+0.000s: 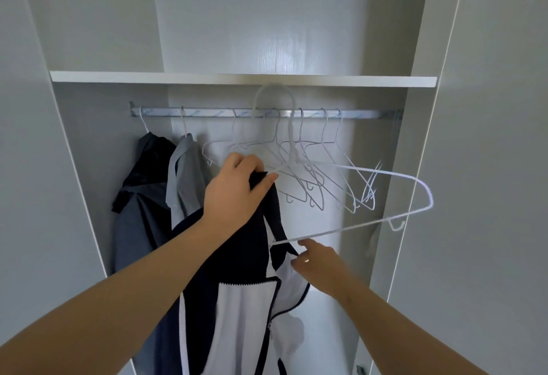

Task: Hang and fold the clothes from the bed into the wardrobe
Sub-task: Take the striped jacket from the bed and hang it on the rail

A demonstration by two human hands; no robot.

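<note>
Navy-and-white zip jacket (237,300), held up in front of the open wardrobe, its dark shoulder gripped by the left hand (237,190) together with one end of a white wire hanger (385,173). The right hand (317,262) pinches the jacket's white edge, its fingers (303,243) touching the hanger's lower bar. Behind: rail (361,114) with empty hangers (296,167) and two grey garments (166,196).

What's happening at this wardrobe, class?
A person is fitting a navy and white jacket onto a white hanger. The left hand grips the jacket's shoulder; the right hand works at the hanger's lower bar by the jacket's edge. The hanger is partly inside. A dark garment, a grey garment and several empty hangers hang on the rail.
</note>
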